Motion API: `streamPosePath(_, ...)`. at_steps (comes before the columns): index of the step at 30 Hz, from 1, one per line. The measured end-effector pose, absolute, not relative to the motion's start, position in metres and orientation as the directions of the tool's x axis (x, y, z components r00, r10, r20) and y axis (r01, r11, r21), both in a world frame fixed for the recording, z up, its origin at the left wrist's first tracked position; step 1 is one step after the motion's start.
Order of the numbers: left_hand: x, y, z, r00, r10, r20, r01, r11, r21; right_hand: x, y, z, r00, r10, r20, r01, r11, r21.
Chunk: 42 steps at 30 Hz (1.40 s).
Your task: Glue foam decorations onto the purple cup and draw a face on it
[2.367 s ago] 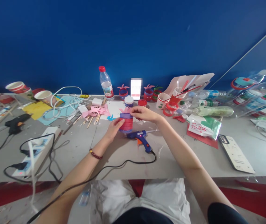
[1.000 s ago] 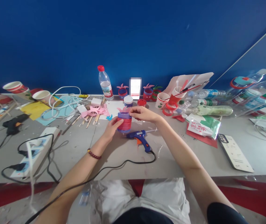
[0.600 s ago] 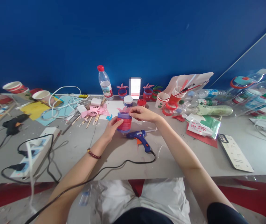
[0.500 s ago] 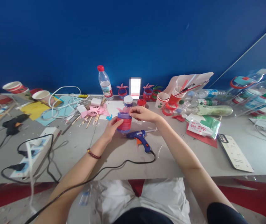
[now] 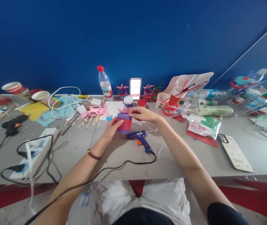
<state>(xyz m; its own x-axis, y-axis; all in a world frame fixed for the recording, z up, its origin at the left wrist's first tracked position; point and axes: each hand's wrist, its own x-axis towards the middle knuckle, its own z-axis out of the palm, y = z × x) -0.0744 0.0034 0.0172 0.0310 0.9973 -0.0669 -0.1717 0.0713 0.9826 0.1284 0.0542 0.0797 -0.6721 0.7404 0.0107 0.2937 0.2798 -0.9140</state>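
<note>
The left hand [image 5: 111, 129] clasps a red-and-blue pot [image 5: 124, 125] as the right hand [image 5: 146, 114] pinches its rim, the glue gun [image 5: 145, 142] lying unheld.

We are looking from one camera on the wearer's head, facing forward and down across the table [image 5: 118, 153]. We are seeing the left hand [image 5: 111, 129] and right hand [image 5: 145, 114] mid-frame at arm's length, the wall [image 5: 133, 37] filling the top, and the lap [image 5: 165, 197] showing closer, bottom centre.
</note>
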Motion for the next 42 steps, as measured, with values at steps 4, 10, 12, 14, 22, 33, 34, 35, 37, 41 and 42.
streamPosePath(4, -0.0748, 0.0042, 0.016, 0.029, 0.997, -0.075, -0.176, 0.079, 0.981, 0.1285, 0.0546, 0.0792, -0.672, 0.74, 0.006, 0.298, 0.278, -0.913)
streamPosePath(10, -0.0743, 0.0039, 0.0161, 0.018, 0.998, -0.064, -0.158, 0.066, 0.985, 0.1292, 0.056, 0.0786, -0.679, 0.734, 0.012, 0.299, 0.291, -0.909)
streamPosePath(12, -0.0736, 0.0033, 0.0163, 0.009, 0.999, -0.053, -0.152, 0.053, 0.987, 0.1293, 0.0561, 0.0785, -0.681, 0.732, 0.014, 0.293, 0.289, -0.911)
streamPosePath(14, -0.0727, 0.0025, 0.0169, 0.007, 0.999, -0.035, -0.141, 0.035, 0.989, 0.1292, 0.056, 0.0786, -0.682, 0.731, 0.015, 0.288, 0.288, -0.913)
streamPosePath(22, -0.0709, 0.0001, 0.0195, -0.022, 0.999, 0.038, -0.092, -0.04, 0.995, 0.1288, 0.0549, 0.0801, -0.687, 0.726, 0.011, 0.282, 0.28, -0.917)
streamPosePath(33, -0.0703, -0.0013, 0.0214, -0.034, 0.999, 0.024, -0.103, -0.028, 0.994, 0.1273, 0.0546, 0.0807, -0.691, 0.722, 0.008, 0.27, 0.268, -0.925)
streamPosePath(34, -0.0704, -0.0013, 0.0215, -0.035, 0.999, 0.024, -0.101, -0.028, 0.995, 0.1272, 0.0544, 0.081, -0.69, 0.723, 0.007, 0.27, 0.266, -0.926)
streamPosePath(35, -0.0705, -0.0012, 0.0215, -0.035, 0.999, 0.023, -0.101, -0.027, 0.995, 0.1271, 0.0542, 0.0814, -0.689, 0.725, 0.005, 0.271, 0.264, -0.926)
streamPosePath(37, -0.0707, -0.0008, 0.021, -0.032, 0.999, 0.021, -0.102, -0.024, 0.994, 0.1272, 0.0535, 0.0827, -0.688, 0.726, 0.002, 0.275, 0.264, -0.924)
streamPosePath(41, -0.0706, 0.0002, 0.019, -0.035, 0.999, 0.037, -0.094, -0.04, 0.995, 0.1276, 0.052, 0.0856, -0.687, 0.727, -0.001, 0.284, 0.267, -0.921)
streamPosePath(42, -0.0706, 0.0003, 0.0185, -0.036, 0.999, 0.039, -0.094, -0.042, 0.995, 0.1277, 0.0518, 0.0862, -0.686, 0.728, -0.003, 0.286, 0.266, -0.921)
